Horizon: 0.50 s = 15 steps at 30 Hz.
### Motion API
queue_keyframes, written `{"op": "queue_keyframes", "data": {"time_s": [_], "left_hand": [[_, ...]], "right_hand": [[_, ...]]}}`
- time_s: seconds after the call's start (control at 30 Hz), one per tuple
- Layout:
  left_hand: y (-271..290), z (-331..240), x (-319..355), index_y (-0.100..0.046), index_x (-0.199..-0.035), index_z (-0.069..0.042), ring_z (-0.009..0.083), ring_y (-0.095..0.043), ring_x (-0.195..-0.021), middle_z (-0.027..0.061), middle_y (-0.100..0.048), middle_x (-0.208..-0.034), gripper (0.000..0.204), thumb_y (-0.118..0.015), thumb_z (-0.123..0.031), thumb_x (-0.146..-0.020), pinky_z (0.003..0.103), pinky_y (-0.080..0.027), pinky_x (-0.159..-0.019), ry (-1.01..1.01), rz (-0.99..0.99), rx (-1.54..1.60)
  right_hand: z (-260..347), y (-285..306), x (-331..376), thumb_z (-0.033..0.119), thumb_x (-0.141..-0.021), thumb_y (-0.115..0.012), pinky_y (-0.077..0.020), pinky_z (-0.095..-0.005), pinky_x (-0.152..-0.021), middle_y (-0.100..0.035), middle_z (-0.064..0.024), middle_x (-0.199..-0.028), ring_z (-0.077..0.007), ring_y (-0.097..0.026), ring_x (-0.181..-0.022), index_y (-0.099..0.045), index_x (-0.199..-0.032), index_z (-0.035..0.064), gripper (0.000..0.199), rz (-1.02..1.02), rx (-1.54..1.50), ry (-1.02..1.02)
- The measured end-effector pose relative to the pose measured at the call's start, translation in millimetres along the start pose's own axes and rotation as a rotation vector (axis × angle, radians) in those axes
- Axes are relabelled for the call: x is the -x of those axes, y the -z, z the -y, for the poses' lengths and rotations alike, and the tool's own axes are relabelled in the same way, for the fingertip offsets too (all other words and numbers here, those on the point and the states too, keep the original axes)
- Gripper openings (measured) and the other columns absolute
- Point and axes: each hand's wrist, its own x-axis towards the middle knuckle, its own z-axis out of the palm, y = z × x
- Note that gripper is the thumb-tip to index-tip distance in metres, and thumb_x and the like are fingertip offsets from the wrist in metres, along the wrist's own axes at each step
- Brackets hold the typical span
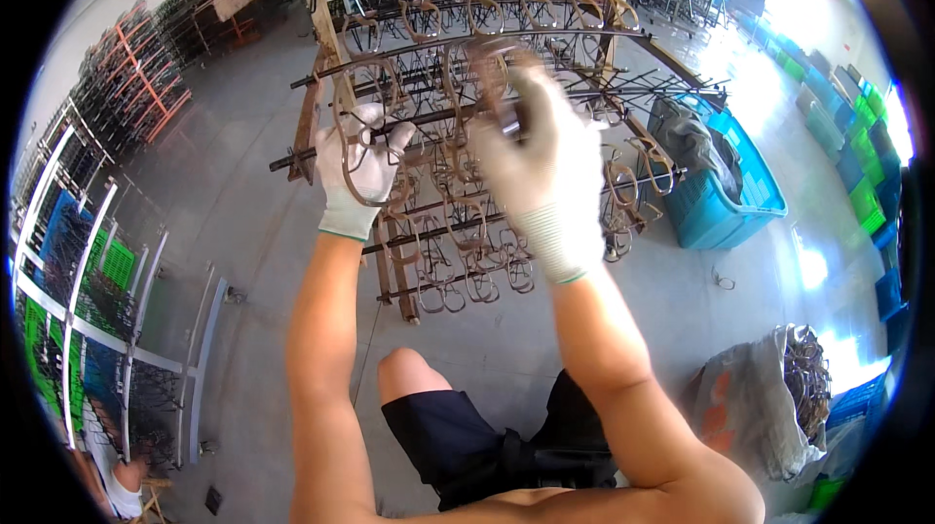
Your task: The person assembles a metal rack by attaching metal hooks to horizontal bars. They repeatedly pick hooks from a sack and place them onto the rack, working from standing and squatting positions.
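One loop [339,127], likely light, stiff, best rim-held, crosses the left hand [358,166], whose grip, like the right hand's [545,156], is unclear.

The gloves [356,168] are matt cloth, the rack [324,22] probably rough metal, the bin [723,219] plastic.

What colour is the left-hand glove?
White glove, green cuff edge; shows best in the head view.
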Motion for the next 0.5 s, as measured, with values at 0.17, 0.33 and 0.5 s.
{"op": "queue_keyframes", "data": {"time_s": [0.17,0.33,0.5], "left_hand": [[-6.5,8.4,4.0,-0.066,-0.088,-0.006,0.0285,-0.068,-0.071,0.0086,-0.070,-0.079,0.035,-0.085,-0.027,-0.069,0.038,-0.052,-0.070,-0.007,-0.066,0.184],[-4.3,7.6,6.9,-0.067,-0.090,-0.007,0.0303,-0.067,-0.071,0.0082,-0.070,-0.080,0.035,-0.082,-0.031,-0.071,0.039,-0.053,-0.073,0.269,-0.034,0.695],[-11.2,19.6,4.0,-0.066,-0.090,-0.007,0.0305,-0.065,-0.072,0.0080,-0.070,-0.075,0.035,-0.083,-0.030,-0.070,0.041,-0.050,-0.072,-0.066,-0.125,0.076]], "right_hand": [[28.1,-36.3,6.5,0.014,-0.072,-0.069,-0.0366,-0.0484,-0.101,-0.066,-0.0124,-0.079,-0.0323,-0.065,-0.075,-0.057,-0.109,0.0022,0.041,0.018,0.047,0.142],[10.5,-26.6,5.4,0.018,-0.072,-0.072,-0.0359,-0.0471,-0.104,-0.068,-0.0111,-0.084,-0.0296,-0.067,-0.078,-0.059,-0.105,0.0047,0.038,0.126,-0.095,0.022],[31.5,-37.9,5.1,0.019,-0.072,-0.071,-0.0445,-0.0454,-0.095,-0.068,-0.0130,-0.085,-0.0323,-0.066,-0.079,-0.061,-0.103,0.0042,0.036,0.157,-0.093,0.053]]}}
